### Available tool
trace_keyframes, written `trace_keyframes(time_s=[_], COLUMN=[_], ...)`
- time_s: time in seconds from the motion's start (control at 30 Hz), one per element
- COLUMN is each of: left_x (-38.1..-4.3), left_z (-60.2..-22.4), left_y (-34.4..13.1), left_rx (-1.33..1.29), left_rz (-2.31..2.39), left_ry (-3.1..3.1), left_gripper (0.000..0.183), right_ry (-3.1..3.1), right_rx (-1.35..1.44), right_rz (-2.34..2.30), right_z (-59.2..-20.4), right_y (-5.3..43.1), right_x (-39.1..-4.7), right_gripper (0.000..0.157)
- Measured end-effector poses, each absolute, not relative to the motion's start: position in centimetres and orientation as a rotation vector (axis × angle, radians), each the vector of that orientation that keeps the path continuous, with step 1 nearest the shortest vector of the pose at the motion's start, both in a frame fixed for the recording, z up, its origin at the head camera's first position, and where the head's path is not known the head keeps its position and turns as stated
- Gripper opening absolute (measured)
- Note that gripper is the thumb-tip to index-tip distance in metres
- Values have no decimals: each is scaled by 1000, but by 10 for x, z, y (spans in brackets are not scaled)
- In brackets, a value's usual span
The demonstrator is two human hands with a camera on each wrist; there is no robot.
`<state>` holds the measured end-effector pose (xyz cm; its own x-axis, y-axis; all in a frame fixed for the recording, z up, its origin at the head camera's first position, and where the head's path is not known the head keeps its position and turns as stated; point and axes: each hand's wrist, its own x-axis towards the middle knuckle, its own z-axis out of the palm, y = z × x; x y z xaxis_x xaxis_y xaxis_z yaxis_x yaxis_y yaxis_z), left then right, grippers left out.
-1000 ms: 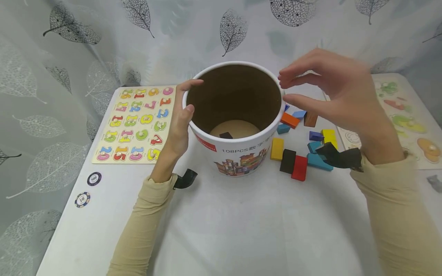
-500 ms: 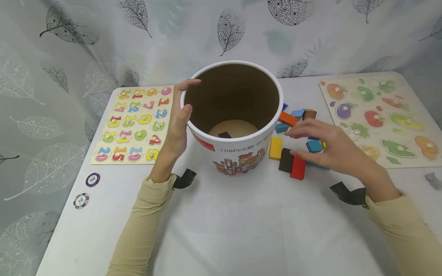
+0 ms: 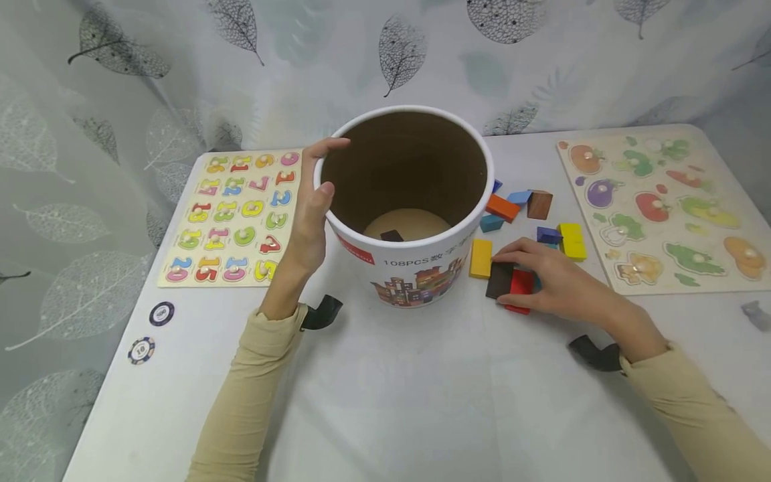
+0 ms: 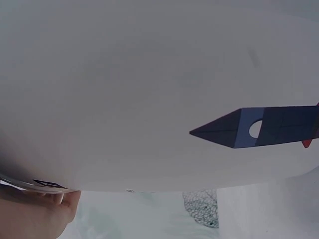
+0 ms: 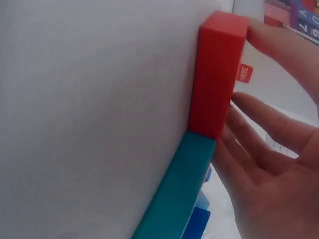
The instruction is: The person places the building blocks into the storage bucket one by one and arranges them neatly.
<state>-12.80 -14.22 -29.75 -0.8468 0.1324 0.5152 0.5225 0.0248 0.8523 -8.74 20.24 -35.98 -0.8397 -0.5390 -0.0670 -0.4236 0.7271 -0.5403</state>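
Observation:
A large white bucket [image 3: 409, 268] with a printed block-city picture stands upright in the middle of the table. My left hand [image 3: 310, 214] grips its left rim, thumb and a finger hooked over the edge. Inside, a dark block [image 3: 392, 236] lies on the bottom. Right of the bucket, my right hand [image 3: 557, 284] pinches a black block [image 3: 499, 280] at its two ends, thumb near and index finger far. A red block [image 3: 521, 284] lies against it, partly under the hand. The right wrist view shows a teal block [image 5: 177, 186] touching the red one.
A yellow block [image 3: 480, 258] lies beside the bucket; orange [image 3: 502, 208], brown [image 3: 539, 205] and several other blocks lie behind the hand. A number puzzle board [image 3: 229, 221] is at left, a vegetable puzzle board [image 3: 662, 214] at right. Two poker chips [image 3: 161, 313] lie front left.
My right hand has come down from beside the bucket's right rim to the black block and its fingers have closed in on it. The left hand and bucket keep their places.

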Motion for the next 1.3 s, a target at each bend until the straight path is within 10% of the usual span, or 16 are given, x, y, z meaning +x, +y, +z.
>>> trace_keyframes(time_s=[0.5, 0.87, 1.3], left_x=[-129, -129, -128], left_z=[-297, -298, -298], left_y=[-142, -142, -142], left_rx=[-672, -692, -668], left_rz=[-1880, -1850, -1853], left_ry=[-2022, -2030, -2028], left_gripper=[94, 93, 93], right_ry=[2769, 3054, 2629], right_rx=[-766, -1092, -1502], right_rz=[-757, -1154, -1788], right_z=[-351, -259, -212], right_y=[201, 228, 148], right_x=[-90, -99, -140], right_gripper=[58, 70, 57])
